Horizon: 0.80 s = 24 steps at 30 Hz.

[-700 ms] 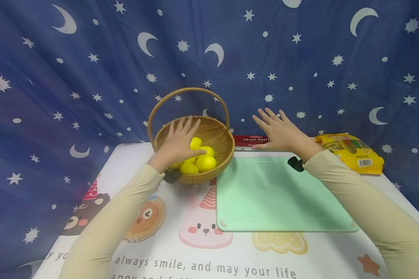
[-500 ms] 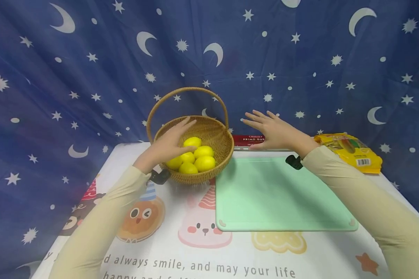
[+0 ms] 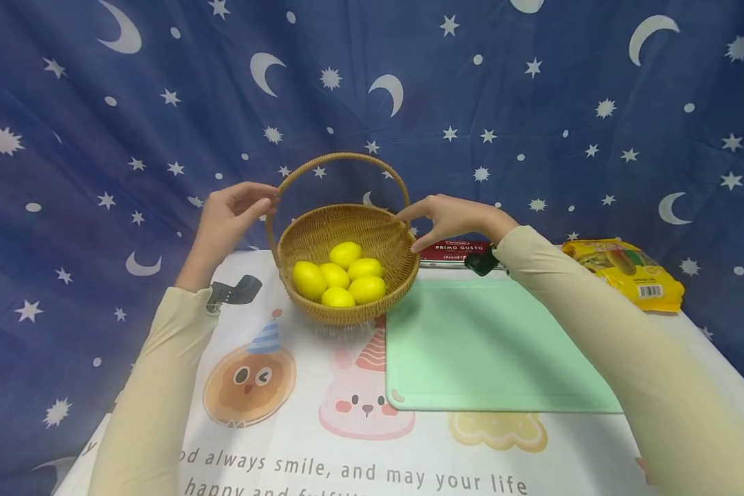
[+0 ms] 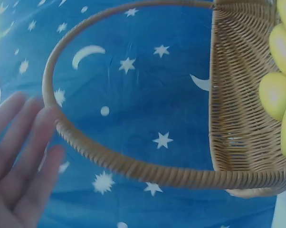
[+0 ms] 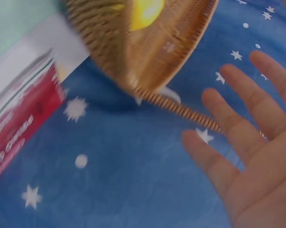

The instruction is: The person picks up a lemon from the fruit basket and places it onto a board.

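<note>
A wicker basket point(image 3: 342, 317) with a tall arched handle point(image 3: 341, 156) holds several yellow lemons point(image 3: 367, 290). At the handle's left side is my left hand point(image 3: 226, 212), its fingertips right at the wicker; in the left wrist view the fingers point(image 4: 36, 137) look straight and spread beside the handle, not curled round it. My right hand point(image 3: 455, 215) is at the basket's right side, thumb and fingers apart near the rim and the handle's base. The right wrist view shows the right fingers point(image 5: 238, 130) extended, with the handle passing behind them; contact there is unclear.
A pale green cutting board point(image 3: 483, 344) lies right of the basket. Behind it sits a red spaghetti package point(image 3: 455, 249), partly hidden by the right hand. A yellow bag point(image 3: 638, 275) stands at the back right. A blue star-patterned curtain point(image 3: 502, 124) hangs behind the table.
My left hand has moved from over the lemons out to the handle's left side. My right hand has come left to the basket's right side. The basket stays in place.
</note>
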Motion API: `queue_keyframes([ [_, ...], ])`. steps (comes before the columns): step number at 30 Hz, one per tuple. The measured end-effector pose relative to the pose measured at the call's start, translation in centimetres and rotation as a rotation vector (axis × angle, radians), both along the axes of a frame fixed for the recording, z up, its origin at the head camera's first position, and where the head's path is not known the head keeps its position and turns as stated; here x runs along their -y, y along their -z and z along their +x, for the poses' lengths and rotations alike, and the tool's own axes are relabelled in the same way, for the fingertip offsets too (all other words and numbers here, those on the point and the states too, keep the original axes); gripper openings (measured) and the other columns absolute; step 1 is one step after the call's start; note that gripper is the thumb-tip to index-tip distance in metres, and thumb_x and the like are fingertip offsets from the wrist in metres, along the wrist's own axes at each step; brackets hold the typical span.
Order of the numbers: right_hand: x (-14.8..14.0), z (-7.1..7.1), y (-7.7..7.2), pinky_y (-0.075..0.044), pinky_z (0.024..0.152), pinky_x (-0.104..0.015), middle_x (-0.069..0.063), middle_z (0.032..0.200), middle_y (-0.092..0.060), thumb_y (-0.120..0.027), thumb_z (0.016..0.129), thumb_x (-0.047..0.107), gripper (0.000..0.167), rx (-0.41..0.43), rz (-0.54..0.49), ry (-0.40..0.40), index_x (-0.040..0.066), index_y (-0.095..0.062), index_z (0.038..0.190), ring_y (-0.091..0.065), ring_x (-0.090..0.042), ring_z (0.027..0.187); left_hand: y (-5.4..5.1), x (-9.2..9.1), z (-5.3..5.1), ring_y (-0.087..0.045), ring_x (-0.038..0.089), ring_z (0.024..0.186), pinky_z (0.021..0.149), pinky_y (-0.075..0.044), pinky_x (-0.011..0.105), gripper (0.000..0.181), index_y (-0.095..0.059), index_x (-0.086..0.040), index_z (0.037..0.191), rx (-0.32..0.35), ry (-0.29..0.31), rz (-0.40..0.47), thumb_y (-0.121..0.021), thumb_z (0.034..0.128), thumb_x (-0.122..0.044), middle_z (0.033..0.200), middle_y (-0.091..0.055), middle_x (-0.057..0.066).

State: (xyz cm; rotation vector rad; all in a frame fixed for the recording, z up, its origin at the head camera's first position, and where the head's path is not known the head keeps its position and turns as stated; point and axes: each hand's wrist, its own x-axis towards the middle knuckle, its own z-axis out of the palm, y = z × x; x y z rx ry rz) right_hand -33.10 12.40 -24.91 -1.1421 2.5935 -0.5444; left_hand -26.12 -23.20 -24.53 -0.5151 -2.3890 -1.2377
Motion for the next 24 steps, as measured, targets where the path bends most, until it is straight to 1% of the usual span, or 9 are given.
queue_keyframes([
  [1,0.5,-0.4,0.0,-0.04,0.106,-0.048,-0.008,0.139,-0.052,-0.075,0.08,0.026,0.062,0.018,-0.01,-0.026,0.014,-0.051,0.136,-0.046,-0.03,0.13,0.1,0.3,-0.2,-0.065,0.0,0.087,0.084,-0.051,0.016,0.029,-0.063,-0.001,0.115,-0.03,-0.029,0.045,-0.059,0.0932,-0.02,0.099,-0.069,-0.007],
  [3,1.4,-1.1,0.1,-0.04,0.107,-0.047,-0.01,0.139,-0.052,-0.073,0.082,0.023,0.06,0.057,-0.027,-0.072,0.01,-0.05,0.136,-0.046,-0.031,0.13,0.4,0.7,-0.6,-0.062,-0.005,0.082,0.079,-0.049,0.01,0.029,-0.062,0.002,0.114,-0.055,-0.068,0.114,-0.058,0.0936,-0.019,0.093,-0.064,-0.018],
  [4,1.9,-1.4,0.2,-0.04,0.106,-0.047,-0.011,0.139,-0.051,-0.073,0.083,0.022,0.06,0.077,-0.035,-0.089,0.008,-0.05,0.136,-0.046,-0.031,0.13,0.6,0.9,-0.8,-0.06,-0.006,0.082,0.078,-0.048,0.009,0.031,-0.061,0.003,0.115,-0.047,-0.081,0.128,-0.057,0.0941,-0.019,0.092,-0.061,-0.022],
  [6,2.9,-2.0,0.4,-0.039,0.107,-0.046,-0.012,0.141,-0.049,-0.071,0.084,0.02,0.06,0.128,-0.051,-0.111,0.006,-0.048,0.137,-0.046,-0.031,0.131,1.1,1.4,-1.3,-0.058,-0.006,0.086,0.078,-0.047,0.009,0.035,-0.058,0.003,0.119,0.01,-0.078,0.124,-0.055,0.0955,-0.023,0.093,-0.056,-0.026],
  [10,5.1,-2.9,1.0,-0.039,0.108,-0.043,-0.013,0.142,-0.048,-0.07,0.085,0.018,0.06,0.221,-0.089,-0.122,0.005,-0.046,0.138,-0.046,-0.03,0.131,2.2,2.2,-2.2,-0.056,-0.005,0.092,0.089,-0.048,0.019,0.043,-0.052,0.002,0.126,0.174,0.004,0.089,-0.047,0.0986,-0.03,0.098,-0.055,-0.023],
  [13,6.8,-3.5,1.9,-0.04,0.108,-0.04,-0.013,0.142,-0.048,-0.068,0.086,0.021,0.06,0.253,-0.106,-0.124,0.006,-0.044,0.139,-0.046,-0.028,0.131,2.9,2.7,-2.9,-0.059,-0.002,0.096,0.098,-0.048,0.03,0.047,-0.05,0.001,0.128,0.293,0.087,0.087,-0.042,0.0998,-0.036,0.102,-0.058,-0.019],
  [15,7.9,-3.8,2.4,-0.04,0.107,-0.038,-0.011,0.142,-0.048,-0.068,0.087,0.023,0.06,0.265,-0.11,-0.119,0.008,-0.043,0.14,-0.047,-0.026,0.13,3.0,3.0,-3.3,-0.061,0.003,0.099,0.1,-0.047,0.034,0.051,-0.049,0.001,0.129,0.362,0.133,0.086,-0.041,0.0996,-0.04,0.105,-0.062,-0.014],
  [19,9.7,-4.2,3.5,-0.042,0.106,-0.037,-0.011,0.142,-0.047,-0.067,0.087,0.027,0.061,0.29,-0.132,-0.1,0.011,-0.042,0.141,-0.047,-0.024,0.13,2.8,3.2,-3.8,-0.062,0.012,0.105,0.098,-0.048,0.029,0.056,-0.048,-0.001,0.132,0.462,0.197,0.095,-0.04,0.0985,-0.045,0.11,-0.066,-0.003],
  [24,11.9,-4.4,4.9,-0.045,0.103,-0.04,-0.013,0.143,-0.046,-0.066,0.087,0.029,0.064,0.33,-0.149,-0.092,0.01,-0.039,0.142,-0.048,-0.024,0.129,2.2,3.0,-4.4,-0.065,0.011,0.099,0.091,-0.049,0.023,0.046,-0.054,-0.006,0.126,0.516,0.254,0.146,-0.043,0.0984,-0.042,0.104,-0.067,-0.005],
])
